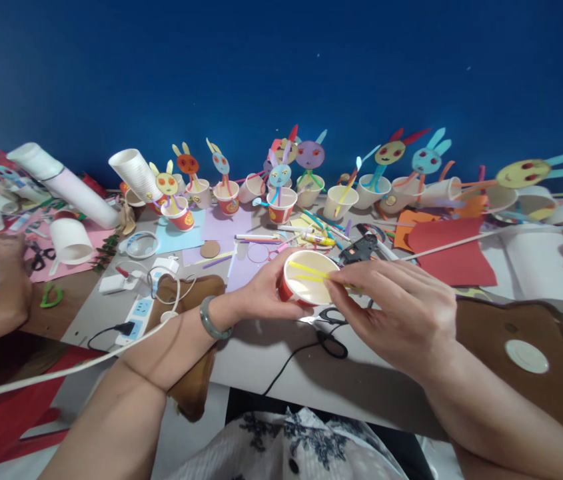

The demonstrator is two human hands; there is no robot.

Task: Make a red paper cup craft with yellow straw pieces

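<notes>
My left hand point(266, 288) is wrapped round a red paper cup point(286, 291), tilted so that its white inside faces me. Over the cup's mouth, my right hand point(396, 307) pinches a thin yellow paper strip point(306, 268); it looks folded or doubled, with its far end inside the rim. The lower part of the cup is hidden by my fingers. Just below the cup lies a pair of scissors point(331, 340) with black handles. A dark device point(358, 249) sits behind my right fingers; its kind is unclear.
Behind stand several cups with paper rabbit heads point(279, 176). A power strip point(141, 313) with cables lies left, and a white cable point(86, 363) crosses my left arm. Red paper point(451, 252) is at right. Another person's arm point(1, 293) rests at far left.
</notes>
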